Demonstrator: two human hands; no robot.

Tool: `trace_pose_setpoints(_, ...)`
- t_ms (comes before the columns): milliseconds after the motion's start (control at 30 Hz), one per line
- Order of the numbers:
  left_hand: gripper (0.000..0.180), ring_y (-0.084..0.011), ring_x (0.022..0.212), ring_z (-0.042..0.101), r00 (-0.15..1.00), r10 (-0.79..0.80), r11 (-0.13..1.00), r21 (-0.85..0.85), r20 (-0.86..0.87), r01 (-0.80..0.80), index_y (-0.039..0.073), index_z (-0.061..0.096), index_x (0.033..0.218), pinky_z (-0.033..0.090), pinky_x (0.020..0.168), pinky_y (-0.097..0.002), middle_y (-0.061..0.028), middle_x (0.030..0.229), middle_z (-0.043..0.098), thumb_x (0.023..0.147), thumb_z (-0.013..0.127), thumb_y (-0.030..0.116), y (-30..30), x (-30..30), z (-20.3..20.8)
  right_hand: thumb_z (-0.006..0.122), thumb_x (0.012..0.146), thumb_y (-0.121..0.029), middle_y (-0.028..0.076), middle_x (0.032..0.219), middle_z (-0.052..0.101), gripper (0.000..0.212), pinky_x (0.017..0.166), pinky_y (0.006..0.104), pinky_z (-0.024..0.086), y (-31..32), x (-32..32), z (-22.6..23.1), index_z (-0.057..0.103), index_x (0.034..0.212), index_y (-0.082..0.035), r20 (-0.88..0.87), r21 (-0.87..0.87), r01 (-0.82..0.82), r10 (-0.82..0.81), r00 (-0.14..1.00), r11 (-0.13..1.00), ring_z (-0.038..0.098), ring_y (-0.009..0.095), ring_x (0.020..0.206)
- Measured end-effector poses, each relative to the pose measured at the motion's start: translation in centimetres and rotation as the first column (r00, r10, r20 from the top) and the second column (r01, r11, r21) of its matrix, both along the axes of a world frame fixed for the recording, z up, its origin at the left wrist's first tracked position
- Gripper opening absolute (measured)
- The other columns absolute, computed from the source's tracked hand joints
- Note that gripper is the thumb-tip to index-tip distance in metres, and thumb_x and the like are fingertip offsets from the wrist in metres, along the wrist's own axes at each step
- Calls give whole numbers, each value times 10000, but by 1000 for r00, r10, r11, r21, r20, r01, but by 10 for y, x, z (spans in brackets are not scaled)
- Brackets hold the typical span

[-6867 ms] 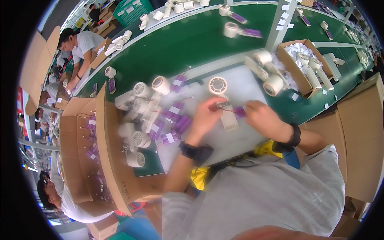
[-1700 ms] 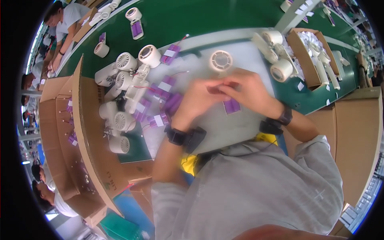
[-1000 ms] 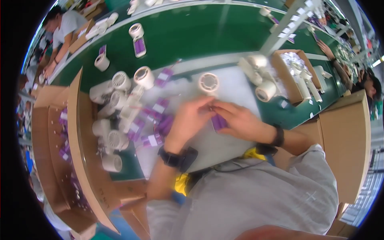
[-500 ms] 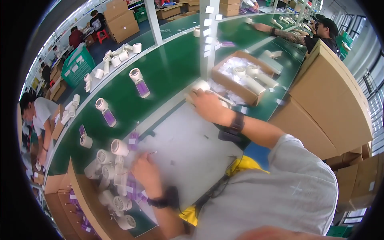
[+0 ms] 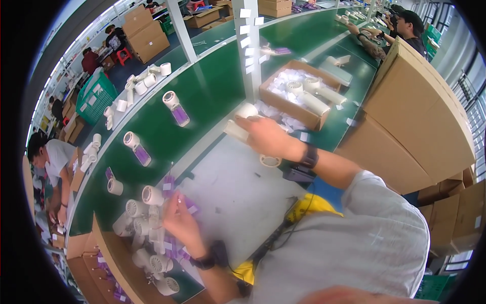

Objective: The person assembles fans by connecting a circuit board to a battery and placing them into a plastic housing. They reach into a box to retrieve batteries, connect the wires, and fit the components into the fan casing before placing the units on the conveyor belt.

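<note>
My left hand (image 5: 183, 223) is closed in a pinch beside the pile of white fan parts, with a small purple battery pack (image 5: 192, 206) showing at its fingers. Close by are several white fan heads (image 5: 135, 208) and more purple packs (image 5: 168, 186). My right hand (image 5: 271, 137) reaches over the far side of the pale work surface (image 5: 238, 187), its fingers closed on a white fan handle shell (image 5: 236, 131). A round white fan head (image 5: 246, 110) sits just beyond those fingers. Below my right wrist shows a cream ring-shaped part (image 5: 270, 160).
Fans with purple packs (image 5: 176, 108) lie on the green conveyor belt (image 5: 212, 76). A carton (image 5: 291, 104) of white parts and paper stands beyond my right hand, near a white post (image 5: 248, 61). Another carton (image 5: 104, 253) holds purple packs. Large boxes (image 5: 415, 116) stand right; co-workers sit around.
My left hand has risen slightly, and a purple pack now shows at its fingers. My right hand has shifted a little; the handle shell and the ring-shaped part show more plainly.
</note>
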State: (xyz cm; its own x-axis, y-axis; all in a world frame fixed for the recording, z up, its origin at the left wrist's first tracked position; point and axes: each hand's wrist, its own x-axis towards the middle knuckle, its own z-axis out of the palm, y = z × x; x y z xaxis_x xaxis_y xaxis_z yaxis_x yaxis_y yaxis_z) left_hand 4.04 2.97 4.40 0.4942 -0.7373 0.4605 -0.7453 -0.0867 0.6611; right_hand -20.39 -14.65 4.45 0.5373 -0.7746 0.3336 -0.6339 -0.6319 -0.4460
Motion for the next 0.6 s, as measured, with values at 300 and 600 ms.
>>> trace_pose_setpoints(300,174,-119,743,570,968,-99,991,-109,-230,75,-45,704,1015,454,642,-251,-42,843,646,917,674,96,0,-1,-4,637,668,11,103,943,649,361,730,420,539,28,-1,39,667,1018,-71,165,-285,-243,297,940,927,634,307,906)
trace_pose_setpoints(600,112,-138,727,581,932,-78,977,-213,-355,1,-76,681,948,486,672,-258,-78,823,647,869,684,2,-1,4,-15,583,769,-199,146,1247,561,146,1018,389,416,69,39,-27,652,734,-75,-372,-90,-782,708,601,617,485,323,1176)
